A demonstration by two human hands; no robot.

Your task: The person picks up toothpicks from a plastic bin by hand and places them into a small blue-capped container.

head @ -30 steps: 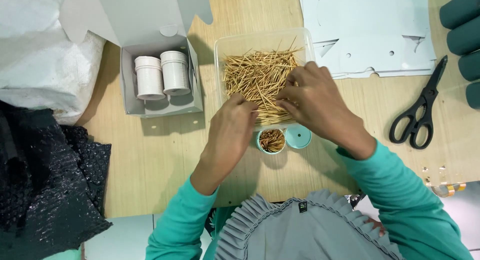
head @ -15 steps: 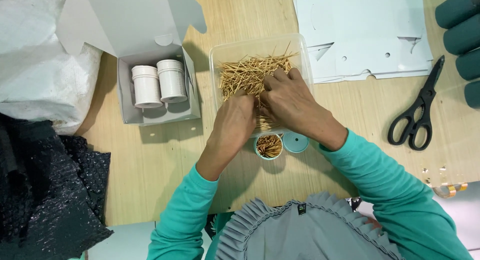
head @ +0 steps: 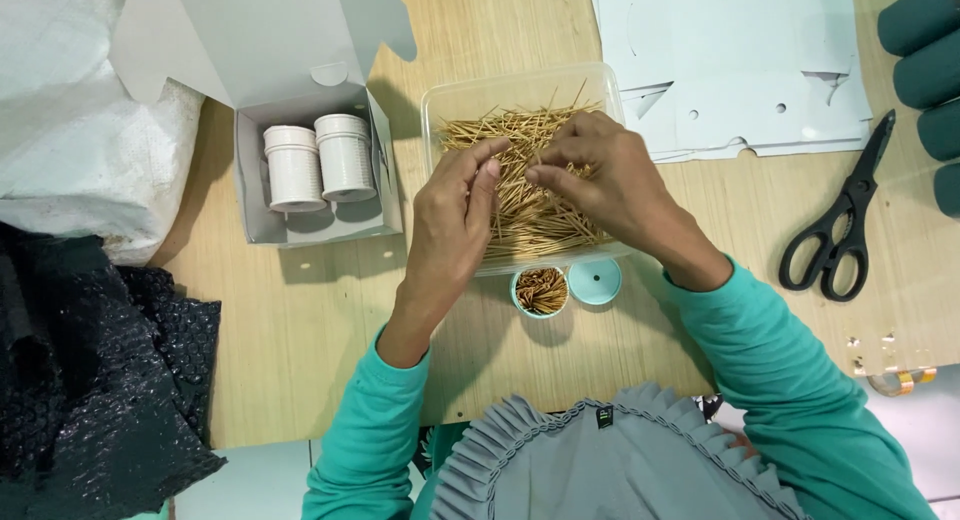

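Wooden toothpicks (head: 530, 215), light, thin and likely easy to snap, fill the clear tub (head: 440, 100), where the left hand (head: 455, 220) and right hand (head: 610, 180) pinch small bunches mid-length.

Wooden toothpicks (head: 530, 225), clear glossy plastic tub (head: 440, 100)

Your one view comes from the head camera, looking almost straight down at the wooden table (head: 300, 330). It sits close, your sleeves filling the frame's lower edge.
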